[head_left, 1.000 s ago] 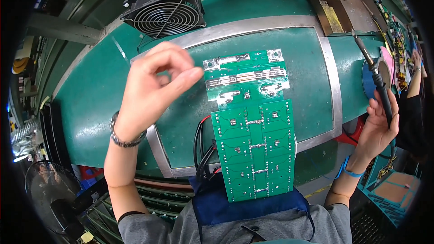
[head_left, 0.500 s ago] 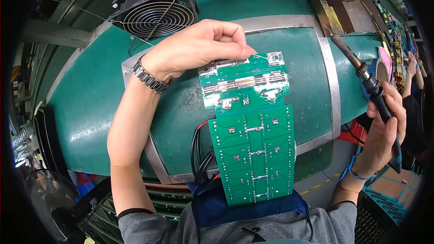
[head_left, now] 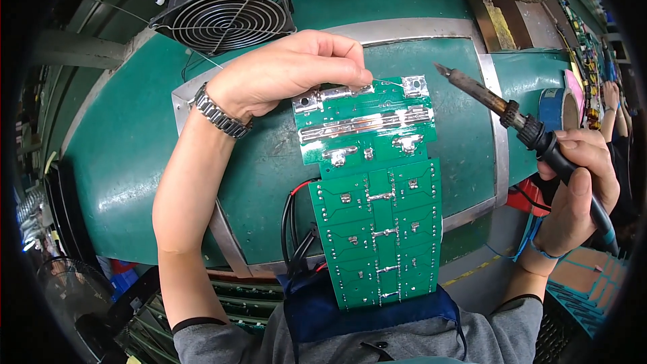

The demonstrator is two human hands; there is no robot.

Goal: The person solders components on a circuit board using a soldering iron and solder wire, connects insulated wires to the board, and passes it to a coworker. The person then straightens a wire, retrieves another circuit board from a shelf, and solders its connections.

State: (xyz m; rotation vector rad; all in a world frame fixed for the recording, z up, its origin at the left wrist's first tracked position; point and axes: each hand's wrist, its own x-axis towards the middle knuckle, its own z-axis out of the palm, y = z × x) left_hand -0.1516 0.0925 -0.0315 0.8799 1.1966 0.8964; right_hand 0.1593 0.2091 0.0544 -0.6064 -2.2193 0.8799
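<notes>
A long green circuit board point(head_left: 381, 229) lies solder side up in front of me, its lower end against my dark blue apron. My left hand point(head_left: 296, 71) is closed in a pinch over its far end. From the fingertips a thin solder wire point(head_left: 389, 83) sticks out toward the shiny pad at the board's far right corner. My right hand point(head_left: 583, 185) is wrapped round a soldering iron point(head_left: 532, 128) with a black handle. The iron's dark tip points up and left, apart from the board, to the right of that pad.
A black fan point(head_left: 229, 20) with a wire guard stands at the far left. Black and red cables point(head_left: 288, 222) run beside the board. A blue roll point(head_left: 559, 109) sits at the right on the green table point(head_left: 128, 182). Another person's hands point(head_left: 612, 98) show at the far right.
The soldering iron has swung left, its tip now nearer the board's far right corner. My right hand has shifted slightly right and down. My left hand stays nearly in place.
</notes>
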